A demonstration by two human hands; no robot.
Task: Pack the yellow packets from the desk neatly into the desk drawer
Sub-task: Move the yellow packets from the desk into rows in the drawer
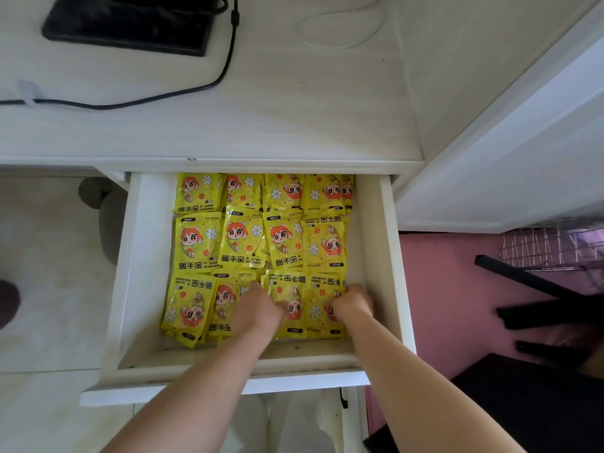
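The white desk drawer point(148, 256) is pulled out and holds several yellow hand-warmer packets point(242, 238) laid flat in three rows. Both of my hands reach into the front row. My left hand point(258, 308) rests palm down on a packet near the middle, fingers curled at its edge. My right hand point(353, 304) presses on the front right packet point(322, 300) with bent fingers. Whether either hand grips a packet is hidden by the hand itself. No yellow packets show on the desk top point(294, 103).
A black device point(130, 24) with a black cable point(183, 93) lies at the desk's back left, a thin white cord point(340, 27) further right. A white wall panel point(510, 142) stands right of the drawer, black furniture legs point(539, 289) on a pink floor.
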